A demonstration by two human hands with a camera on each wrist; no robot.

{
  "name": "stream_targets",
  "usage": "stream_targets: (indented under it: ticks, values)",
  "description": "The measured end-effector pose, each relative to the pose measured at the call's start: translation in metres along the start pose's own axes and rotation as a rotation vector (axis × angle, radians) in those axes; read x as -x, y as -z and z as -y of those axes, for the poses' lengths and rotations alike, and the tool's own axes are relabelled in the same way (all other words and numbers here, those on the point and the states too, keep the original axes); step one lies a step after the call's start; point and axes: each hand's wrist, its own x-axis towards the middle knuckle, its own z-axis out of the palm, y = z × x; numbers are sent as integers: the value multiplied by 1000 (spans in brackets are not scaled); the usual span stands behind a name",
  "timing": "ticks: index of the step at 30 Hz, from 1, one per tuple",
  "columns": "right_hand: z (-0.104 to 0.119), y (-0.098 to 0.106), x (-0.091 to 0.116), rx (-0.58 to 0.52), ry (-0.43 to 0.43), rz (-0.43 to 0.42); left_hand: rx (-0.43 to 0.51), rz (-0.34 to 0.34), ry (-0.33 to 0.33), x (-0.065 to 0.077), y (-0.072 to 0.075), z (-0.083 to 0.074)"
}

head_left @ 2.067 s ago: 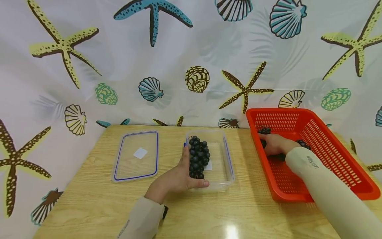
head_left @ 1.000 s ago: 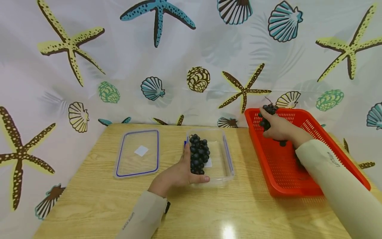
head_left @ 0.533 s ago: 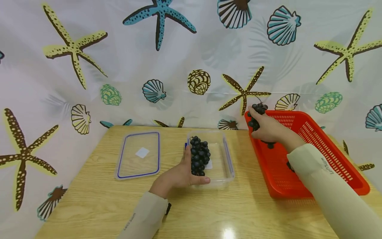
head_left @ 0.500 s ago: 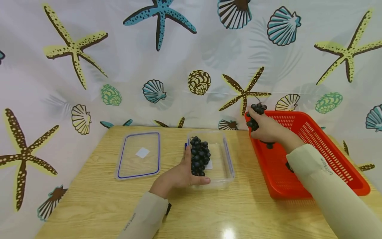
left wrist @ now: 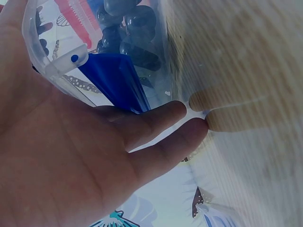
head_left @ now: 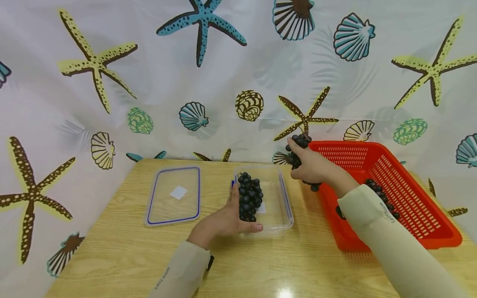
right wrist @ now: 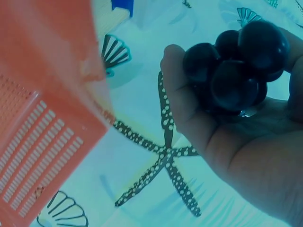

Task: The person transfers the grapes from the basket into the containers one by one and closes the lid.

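My right hand (head_left: 316, 165) grips a bunch of dark grapes (head_left: 297, 155) in the air, between the red basket and the clear plastic container (head_left: 286, 198). Some of the grapes hang below the palm, and in the right wrist view several grapes (right wrist: 234, 85) sit within the curled fingers. Against the container's near left corner rests my left hand (head_left: 223, 215), its thumb along the front wall. In the left wrist view its visible fingers (left wrist: 165, 142) lie straight beside the blue clip (left wrist: 116, 78). Another grape bunch (head_left: 249, 198) lies along the container's left side.
On the right stands the red basket (head_left: 340, 231), with more dark grapes (head_left: 380, 194) inside, partly behind the right sleeve. The container's blue-rimmed lid (head_left: 179, 207) lies flat on the table's left. A patterned cloth (head_left: 223, 74) hangs behind the wooden table (head_left: 123, 256).
My right hand has lifted a grape bunch out of the red basket and carried it left, past the basket's rim. The left hand has stayed at the container.
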Motion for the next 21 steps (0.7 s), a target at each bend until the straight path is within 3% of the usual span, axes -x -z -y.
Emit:
stream_targets:
  ticks: [14, 21]
  values:
    - [20, -24, -10, 3, 46, -11, 10, 0, -32, 2, 1, 1]
    - [26, -34, -14, -22, -2, 24, 12, -3, -37, 1, 0, 2]
